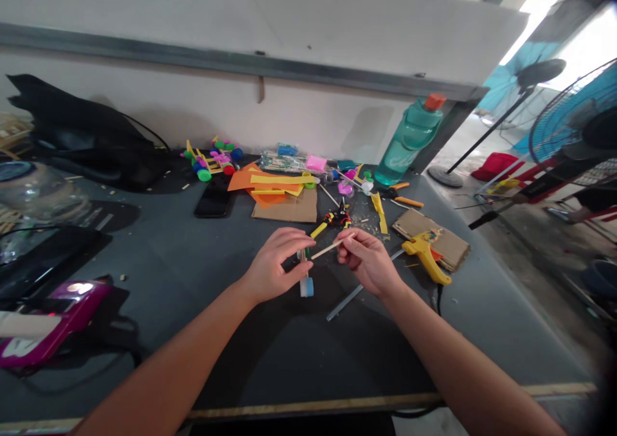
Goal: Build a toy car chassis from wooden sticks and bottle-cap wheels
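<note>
Grips a thin wooden stick (326,251) between thumb and forefinger of the right hand (365,259), with fingers closed, over the middle of the counter (216,375); points it toward the left hand (279,265). Curves the fingers of the left hand around a small piece with bottle caps (307,287), one of them blue, with thumb overlapping it; cannot tell whether closed on it. Shows a translucent rod (343,303) lying below the right hand, toward the front edge. Shows, toward the right edge, a yellow glue gun (427,259) partly over a cardboard piece (457,251). Records, toward the far edge, orange and yellow sheets (240,180) on a second cardboard piece (289,213), a black phone (212,203) just to their left, and small wheeled models (216,161) behind. Places a teal bottle (402,143) near the far right corner.
</note>
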Demonstrator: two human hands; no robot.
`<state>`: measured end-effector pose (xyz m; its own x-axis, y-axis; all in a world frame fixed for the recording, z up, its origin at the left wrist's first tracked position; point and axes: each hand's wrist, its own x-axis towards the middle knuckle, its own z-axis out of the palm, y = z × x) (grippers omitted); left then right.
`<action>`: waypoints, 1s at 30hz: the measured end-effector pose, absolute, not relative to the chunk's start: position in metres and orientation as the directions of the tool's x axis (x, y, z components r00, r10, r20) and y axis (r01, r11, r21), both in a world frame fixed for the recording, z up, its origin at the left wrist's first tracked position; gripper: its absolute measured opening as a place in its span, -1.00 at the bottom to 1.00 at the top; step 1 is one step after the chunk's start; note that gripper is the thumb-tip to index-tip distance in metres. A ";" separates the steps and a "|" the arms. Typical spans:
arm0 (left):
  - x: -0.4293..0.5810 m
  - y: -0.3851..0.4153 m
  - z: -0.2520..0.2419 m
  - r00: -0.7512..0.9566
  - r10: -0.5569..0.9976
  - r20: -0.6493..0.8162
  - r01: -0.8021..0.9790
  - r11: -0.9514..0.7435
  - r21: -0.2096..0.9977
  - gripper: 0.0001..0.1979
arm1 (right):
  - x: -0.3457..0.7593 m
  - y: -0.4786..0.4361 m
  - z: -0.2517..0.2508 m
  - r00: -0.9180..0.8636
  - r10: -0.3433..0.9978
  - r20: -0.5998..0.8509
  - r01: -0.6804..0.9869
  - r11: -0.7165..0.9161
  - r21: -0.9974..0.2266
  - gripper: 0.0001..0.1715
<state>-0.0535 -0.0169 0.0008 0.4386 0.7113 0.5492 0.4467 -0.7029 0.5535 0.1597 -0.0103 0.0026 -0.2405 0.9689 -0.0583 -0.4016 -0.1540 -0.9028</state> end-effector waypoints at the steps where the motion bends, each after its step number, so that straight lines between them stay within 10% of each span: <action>1: -0.053 -0.018 0.002 0.430 0.707 0.562 0.446 -0.707 0.549 -0.71 | 0.159 -0.011 0.003 -0.238 0.969 -0.059 -0.400 -0.153 -0.903 -0.86; 22: -0.051 -0.019 0.007 0.281 0.707 0.648 0.507 -0.683 0.526 -0.82 | 0.150 -0.016 -0.003 -0.223 0.975 0.024 -0.319 -0.050 -0.947 -0.79; 26: -0.064 -0.011 0.011 0.011 0.787 0.617 0.572 -0.511 0.641 -0.82 | 0.162 -0.008 -0.002 -0.159 0.972 0.175 0.062 0.186 -0.981 -0.79; 30: -0.062 -0.009 0.008 0.121 0.816 0.566 0.526 -0.536 0.660 -0.81 | 0.162 -0.009 -0.002 -0.270 0.897 0.349 0.508 0.441 -0.740 -0.84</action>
<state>-0.0624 -0.0090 0.0082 0.1214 0.8157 0.5656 0.5260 -0.5361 0.6603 0.1618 -0.0088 -0.0021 -0.2701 0.8972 0.3494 0.5076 0.4410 -0.7402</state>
